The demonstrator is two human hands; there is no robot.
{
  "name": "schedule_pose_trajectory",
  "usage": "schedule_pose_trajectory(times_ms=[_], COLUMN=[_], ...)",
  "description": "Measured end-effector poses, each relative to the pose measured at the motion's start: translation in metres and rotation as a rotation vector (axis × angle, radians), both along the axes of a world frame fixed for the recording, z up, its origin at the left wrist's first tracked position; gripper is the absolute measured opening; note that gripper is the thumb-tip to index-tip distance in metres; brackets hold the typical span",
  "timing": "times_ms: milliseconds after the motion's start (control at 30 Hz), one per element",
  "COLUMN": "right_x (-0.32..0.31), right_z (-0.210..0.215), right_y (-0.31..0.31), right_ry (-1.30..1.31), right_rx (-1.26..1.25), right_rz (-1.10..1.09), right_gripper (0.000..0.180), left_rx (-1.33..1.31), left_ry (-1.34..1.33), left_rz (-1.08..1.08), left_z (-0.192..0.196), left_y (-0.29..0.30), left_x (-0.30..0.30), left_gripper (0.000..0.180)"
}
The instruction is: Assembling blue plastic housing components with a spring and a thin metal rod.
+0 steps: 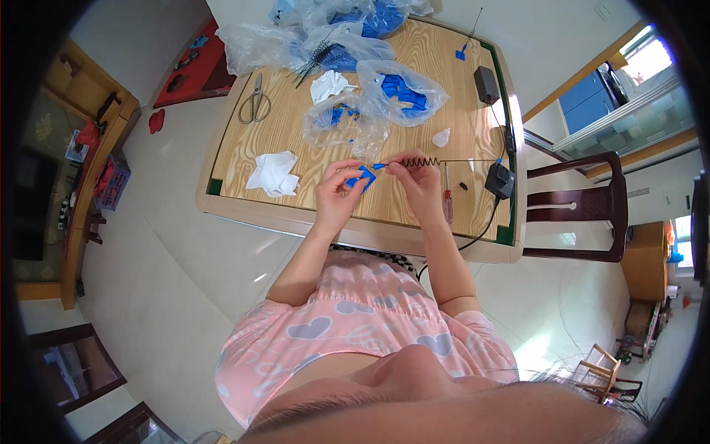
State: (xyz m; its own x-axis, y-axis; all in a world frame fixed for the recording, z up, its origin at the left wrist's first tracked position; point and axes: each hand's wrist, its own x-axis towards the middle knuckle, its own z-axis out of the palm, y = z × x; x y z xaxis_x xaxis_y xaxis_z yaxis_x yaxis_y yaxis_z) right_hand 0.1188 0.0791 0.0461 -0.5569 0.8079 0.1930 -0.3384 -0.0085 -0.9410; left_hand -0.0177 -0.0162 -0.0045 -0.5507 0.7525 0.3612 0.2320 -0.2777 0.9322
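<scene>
Over the near edge of the table, my left hand (338,191) is closed on a small blue plastic piece (364,177). My right hand (418,185) pinches a dark coiled wire (423,162) close to its left end. A small blue tip (379,166) sits on that end, just beside the blue piece; whether they touch I cannot tell. The wire's straight part runs right, toward a black box-shaped device. Below the wire, near my right hand, lies a screwdriver (448,200) with a reddish handle. Next to it is a small black part (464,186).
Scissors (255,106) and crumpled white paper (274,175) lie left. Clear bags of blue parts (405,95) fill the far side, with black coiled wires (319,58) on them. A black device (501,180) with a cable stands right, beside a dark chair (577,207).
</scene>
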Motion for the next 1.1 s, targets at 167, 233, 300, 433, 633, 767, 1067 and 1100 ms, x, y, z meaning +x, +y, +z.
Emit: schedule_pose_trajectory(times_ms=[167,233,300,433,633,767,1067,1100], right_x=[0.004,0.001,-0.001,-0.004,-0.002,-0.002,-0.001,-0.001], right_z=[-0.011,-0.022,-0.026,-0.026,-0.015,-0.024,-0.033,-0.033], right_y=[0.013,0.016,0.013,0.012,0.014,0.017,0.024,0.025], right_ry=[-0.078,-0.075,-0.074,-0.086,-0.078,-0.038,-0.175,-0.177], right_rx=[-0.025,-0.094,-0.092,-0.101,-0.221,-0.180,-0.164,-0.190], right_rz=[0.006,-0.047,-0.063,-0.036,0.064,0.114,0.096,0.092], right_gripper=[0.010,0.011,0.011,0.013,0.013,0.013,0.019,0.020], left_rx=[0.018,0.016,0.043,0.013,-0.012,-0.011,-0.007,0.012], left_ry=[0.027,0.035,0.108,0.127,0.114,0.055,0.074,0.054], left_rz=[-0.044,-0.072,-0.120,-0.143,-0.138,-0.145,-0.143,-0.123], left_z=[0.011,0.012,0.011,0.013,0.016,0.009,0.004,0.004], left_y=[-0.001,-0.002,-0.002,-0.002,-0.002,0.000,0.000,0.000], left_x=[0.003,0.004,0.003,0.004,0.003,0.003,0.002,0.002], left_gripper=[0.018,0.018,0.018,0.018,0.019,0.018,0.017,0.017])
